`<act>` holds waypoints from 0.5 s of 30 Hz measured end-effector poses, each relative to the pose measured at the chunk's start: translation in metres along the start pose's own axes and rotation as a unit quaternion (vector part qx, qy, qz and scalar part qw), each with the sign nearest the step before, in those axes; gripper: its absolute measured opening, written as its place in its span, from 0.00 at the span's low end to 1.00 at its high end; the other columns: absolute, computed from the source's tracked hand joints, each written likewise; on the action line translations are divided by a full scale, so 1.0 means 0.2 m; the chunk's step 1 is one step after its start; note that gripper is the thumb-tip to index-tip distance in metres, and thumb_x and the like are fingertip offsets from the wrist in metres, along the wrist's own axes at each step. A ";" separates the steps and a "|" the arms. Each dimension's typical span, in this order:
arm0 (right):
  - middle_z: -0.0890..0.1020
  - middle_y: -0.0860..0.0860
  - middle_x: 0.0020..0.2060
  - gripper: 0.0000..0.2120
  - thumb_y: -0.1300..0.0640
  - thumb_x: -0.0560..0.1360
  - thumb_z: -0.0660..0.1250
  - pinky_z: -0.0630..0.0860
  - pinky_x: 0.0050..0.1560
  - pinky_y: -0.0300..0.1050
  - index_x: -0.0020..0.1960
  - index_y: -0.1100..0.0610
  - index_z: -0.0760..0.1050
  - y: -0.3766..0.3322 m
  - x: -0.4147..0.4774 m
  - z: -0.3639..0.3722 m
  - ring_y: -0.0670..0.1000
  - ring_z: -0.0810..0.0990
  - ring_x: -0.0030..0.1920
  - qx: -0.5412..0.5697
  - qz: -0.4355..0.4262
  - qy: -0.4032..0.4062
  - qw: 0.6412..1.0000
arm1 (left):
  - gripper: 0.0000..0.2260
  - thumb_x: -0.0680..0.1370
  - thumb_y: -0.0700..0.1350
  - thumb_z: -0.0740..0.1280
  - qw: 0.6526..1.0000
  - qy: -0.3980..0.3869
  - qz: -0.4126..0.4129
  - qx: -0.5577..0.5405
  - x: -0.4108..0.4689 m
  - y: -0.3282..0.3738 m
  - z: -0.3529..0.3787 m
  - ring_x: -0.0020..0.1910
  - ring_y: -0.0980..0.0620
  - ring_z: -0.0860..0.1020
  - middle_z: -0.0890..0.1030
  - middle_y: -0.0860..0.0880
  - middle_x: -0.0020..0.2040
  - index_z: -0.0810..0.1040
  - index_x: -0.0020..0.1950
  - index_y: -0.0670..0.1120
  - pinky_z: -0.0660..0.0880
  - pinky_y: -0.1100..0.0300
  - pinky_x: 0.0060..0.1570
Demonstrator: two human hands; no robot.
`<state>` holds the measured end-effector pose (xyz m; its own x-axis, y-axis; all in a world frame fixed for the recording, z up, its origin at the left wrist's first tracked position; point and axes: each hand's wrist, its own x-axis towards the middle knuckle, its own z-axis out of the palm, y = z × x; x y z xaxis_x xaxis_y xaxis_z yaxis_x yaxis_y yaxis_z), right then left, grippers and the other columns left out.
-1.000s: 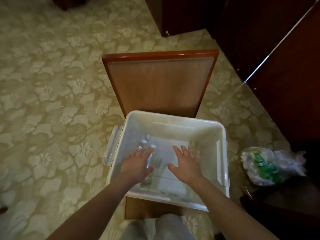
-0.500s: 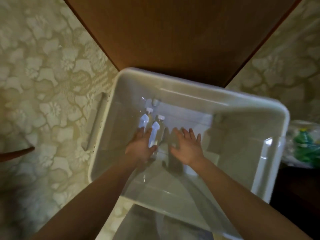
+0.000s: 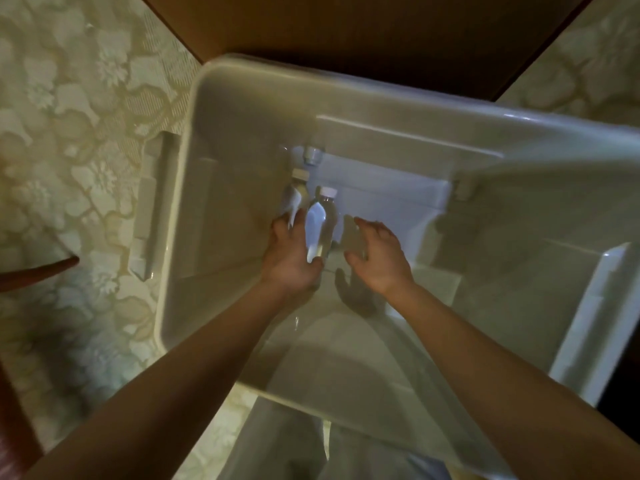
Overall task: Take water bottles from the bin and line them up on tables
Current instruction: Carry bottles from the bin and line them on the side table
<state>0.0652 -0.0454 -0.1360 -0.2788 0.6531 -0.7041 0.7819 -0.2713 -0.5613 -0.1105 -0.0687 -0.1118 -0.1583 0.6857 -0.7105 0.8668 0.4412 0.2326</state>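
Evidently early: two bottles (image 3: 320,223) lie side by side on bin (image 3: 194,168) floor, none visible on table (image 3: 346,26). Left hand (image 3: 291,261) over their bases; whether it grasps, cannot tell. Right hand (image 3: 377,258) spread, holding nothing.

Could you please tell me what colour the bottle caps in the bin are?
Both caps look white; the head view shows them best.

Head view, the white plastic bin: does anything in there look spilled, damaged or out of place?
Nothing stands out. Two clear plastic water bottles sit side by side in the white plastic bin, white caps on, no puddle visible. The left hand holds them; the right hand hovers open alongside.
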 end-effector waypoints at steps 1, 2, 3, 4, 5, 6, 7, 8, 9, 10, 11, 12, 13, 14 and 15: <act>0.66 0.55 0.75 0.32 0.53 0.77 0.67 0.58 0.75 0.50 0.79 0.53 0.59 0.01 0.00 0.00 0.57 0.60 0.77 0.013 0.008 0.000 1.000 | 0.42 0.73 0.49 0.69 1.000 0.003 0.012 0.009 0.00 0.01 0.00 0.74 0.42 0.59 0.53 0.43 0.75 0.46 0.80 0.50 0.67 0.52 0.66; 0.66 0.55 0.75 0.32 0.54 0.78 0.67 0.60 0.75 0.49 0.79 0.53 0.59 0.02 -0.01 0.00 0.56 0.60 0.77 0.021 0.015 0.000 1.000 | 0.42 0.74 0.48 0.68 0.999 0.007 0.019 0.025 -0.01 0.01 0.00 0.74 0.42 0.57 0.52 0.43 0.76 0.45 0.80 0.49 0.68 0.51 0.67; 0.66 0.55 0.75 0.32 0.54 0.78 0.67 0.62 0.73 0.48 0.79 0.53 0.60 0.03 -0.01 0.00 0.56 0.61 0.76 0.025 0.020 0.001 0.999 | 0.42 0.74 0.46 0.68 0.999 0.014 0.015 0.033 -0.01 0.02 -0.01 0.74 0.41 0.57 0.52 0.43 0.76 0.45 0.80 0.49 0.68 0.51 0.66; 0.66 0.55 0.75 0.32 0.54 0.78 0.67 0.63 0.72 0.48 0.79 0.53 0.60 0.04 -0.01 0.00 0.56 0.62 0.75 0.027 0.024 0.001 0.999 | 0.41 0.75 0.45 0.67 0.999 0.020 0.003 0.029 0.00 0.02 0.00 0.75 0.41 0.57 0.50 0.43 0.77 0.45 0.80 0.48 0.69 0.51 0.65; 0.66 0.55 0.75 0.32 0.54 0.78 0.67 0.65 0.71 0.49 0.79 0.52 0.60 0.05 -0.01 0.00 0.56 0.63 0.75 0.028 0.027 0.000 0.999 | 0.39 0.76 0.44 0.66 0.999 0.025 -0.009 0.019 0.01 0.03 0.00 0.75 0.42 0.58 0.50 0.43 0.78 0.46 0.80 0.47 0.69 0.51 0.64; 0.66 0.55 0.75 0.32 0.55 0.78 0.67 0.67 0.70 0.49 0.79 0.52 0.60 0.05 -0.01 0.00 0.56 0.64 0.74 0.031 0.031 -0.001 0.999 | 0.37 0.77 0.44 0.65 1.000 0.027 -0.015 0.006 0.02 0.03 0.00 0.75 0.43 0.58 0.51 0.43 0.78 0.48 0.80 0.47 0.69 0.51 0.65; 0.67 0.55 0.74 0.32 0.55 0.77 0.67 0.68 0.68 0.50 0.78 0.52 0.60 0.05 -0.01 0.00 0.56 0.66 0.73 0.037 0.034 -0.001 0.999 | 0.35 0.77 0.44 0.65 0.999 0.030 -0.010 -0.011 0.04 0.03 0.00 0.74 0.44 0.61 0.56 0.43 0.78 0.51 0.79 0.47 0.70 0.49 0.67; 0.69 0.55 0.73 0.31 0.55 0.77 0.67 0.70 0.67 0.51 0.78 0.51 0.61 0.05 0.00 0.00 0.56 0.67 0.72 0.049 0.037 0.000 0.998 | 0.32 0.76 0.45 0.65 0.999 0.032 -0.006 -0.029 0.06 0.02 0.01 0.72 0.44 0.65 0.63 0.44 0.75 0.56 0.78 0.47 0.71 0.48 0.65; 0.71 0.55 0.70 0.29 0.55 0.77 0.67 0.72 0.65 0.51 0.76 0.50 0.63 0.05 0.00 0.00 0.55 0.70 0.70 0.067 0.040 0.002 0.997 | 0.30 0.75 0.46 0.66 0.999 0.033 -0.007 -0.043 0.08 0.02 0.02 0.68 0.45 0.70 0.69 0.45 0.71 0.61 0.75 0.48 0.74 0.48 0.62; 0.74 0.54 0.68 0.28 0.54 0.76 0.68 0.73 0.63 0.51 0.74 0.50 0.66 0.05 0.01 0.01 0.55 0.73 0.68 0.093 0.048 0.008 0.994 | 0.27 0.74 0.47 0.66 0.998 0.031 -0.017 -0.046 0.08 0.03 0.02 0.65 0.45 0.73 0.73 0.46 0.68 0.65 0.73 0.48 0.75 0.50 0.59; 0.77 0.52 0.65 0.26 0.53 0.76 0.69 0.74 0.60 0.50 0.72 0.50 0.68 0.04 0.01 0.02 0.54 0.75 0.65 0.122 0.062 0.014 0.990 | 0.24 0.74 0.48 0.67 0.998 0.030 -0.021 -0.043 0.09 0.03 0.03 0.63 0.45 0.74 0.75 0.47 0.65 0.68 0.70 0.48 0.75 0.52 0.58; 0.78 0.51 0.62 0.25 0.53 0.75 0.70 0.75 0.58 0.49 0.70 0.51 0.69 0.05 0.02 0.02 0.54 0.77 0.62 0.150 0.077 0.021 0.985 | 0.22 0.75 0.49 0.67 0.999 0.027 -0.023 -0.036 0.10 0.04 0.04 0.62 0.45 0.75 0.77 0.46 0.63 0.70 0.67 0.47 0.75 0.53 0.57; 0.79 0.51 0.61 0.24 0.53 0.75 0.71 0.74 0.55 0.47 0.69 0.52 0.70 0.05 0.03 0.03 0.54 0.79 0.60 0.171 0.091 0.026 0.981 | 0.20 0.75 0.50 0.67 0.999 0.027 -0.017 -0.035 0.10 0.04 0.05 0.62 0.44 0.75 0.77 0.46 0.62 0.72 0.66 0.46 0.74 0.53 0.56; 0.80 0.51 0.60 0.23 0.53 0.75 0.72 0.73 0.53 0.45 0.68 0.54 0.71 0.06 0.03 0.03 0.54 0.79 0.58 0.185 0.099 0.030 0.977 | 0.19 0.75 0.50 0.68 0.999 0.020 -0.013 -0.043 0.10 0.04 0.06 0.61 0.45 0.75 0.78 0.47 0.61 0.73 0.65 0.46 0.74 0.54 0.56; 0.81 0.52 0.59 0.23 0.54 0.74 0.73 0.72 0.51 0.44 0.67 0.55 0.72 0.06 0.04 0.04 0.54 0.80 0.58 0.193 0.103 0.036 0.975 | 0.19 0.75 0.50 0.69 0.998 0.017 -0.003 -0.060 0.11 0.05 0.07 0.60 0.45 0.76 0.78 0.47 0.60 0.73 0.65 0.47 0.74 0.54 0.55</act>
<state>0.0690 -0.0490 -0.1515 -0.0881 0.6008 -0.7946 0.5446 -0.6389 -0.5434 -0.0995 -0.0579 -0.1335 -0.1818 0.7009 -0.6897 0.8027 0.5109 0.3076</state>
